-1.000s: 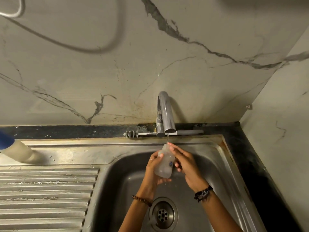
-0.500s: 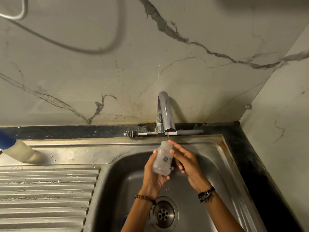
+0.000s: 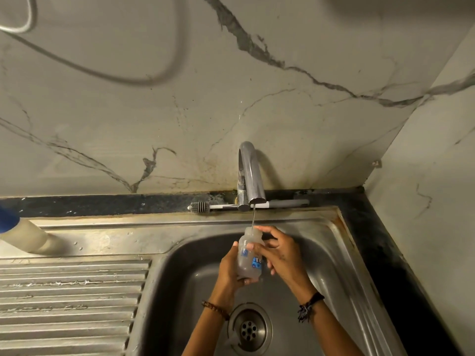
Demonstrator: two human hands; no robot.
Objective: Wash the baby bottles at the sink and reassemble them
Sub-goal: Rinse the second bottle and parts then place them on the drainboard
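Observation:
A small clear baby bottle (image 3: 248, 263) with blue print stands upright and open-mouthed under the tap (image 3: 250, 176). A thin stream of water runs into its neck. My left hand (image 3: 231, 268) grips the bottle's lower body from the left and below. My right hand (image 3: 279, 250) holds the upper part, with its thumb across the front and a finger at the rim. Both hands are over the steel sink basin (image 3: 195, 273). A second bottle (image 3: 23, 235) with a blue cap lies at the far left on the sink's ledge.
A grey bottle brush (image 3: 205, 206) lies on the dark ledge behind the tap. The ribbed drainboard (image 3: 69, 304) fills the left. The drain (image 3: 249, 328) is below my hands. Marble walls stand behind and to the right.
The bottle has turned in my hands, so its blue print now faces me. My right thumb has moved across the bottle's front. Water keeps running.

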